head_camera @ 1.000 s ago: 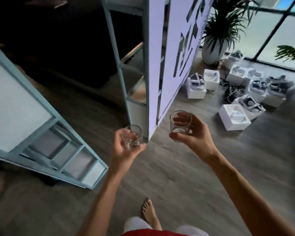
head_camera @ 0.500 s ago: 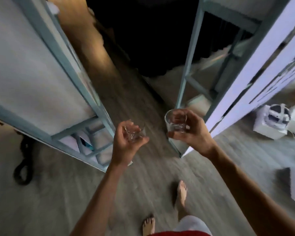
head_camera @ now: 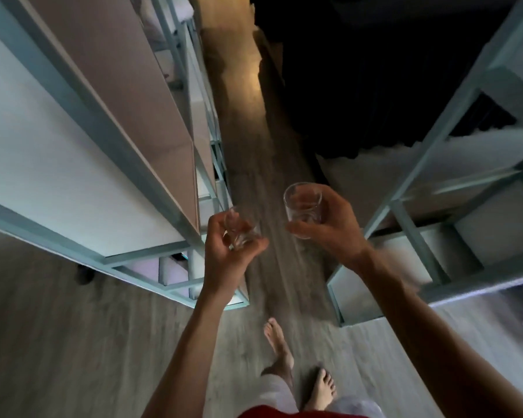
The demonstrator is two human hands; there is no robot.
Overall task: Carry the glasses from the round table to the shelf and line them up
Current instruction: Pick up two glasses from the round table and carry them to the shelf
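My left hand (head_camera: 228,251) grips a small clear glass (head_camera: 239,229) tilted in its fingers, at mid-frame. My right hand (head_camera: 329,230) holds a second clear glass (head_camera: 303,203) upright, fingers wrapped round its side and base. Both are raised in front of me over the wooden floor. A pale blue metal-framed shelf unit (head_camera: 103,140) with white boards runs along the left, close to my left hand. A second such unit (head_camera: 429,212) stands to the right. The round table is out of view.
A narrow wooden-floor aisle (head_camera: 254,164) runs ahead between the two shelf units toward a dark area (head_camera: 375,70) at the back. My bare feet (head_camera: 278,348) are on the floor below.
I have walked and turned left into the aisle between the shelf units. The white boxes on the right have left the view. Both hands keep their glasses, held about the same.
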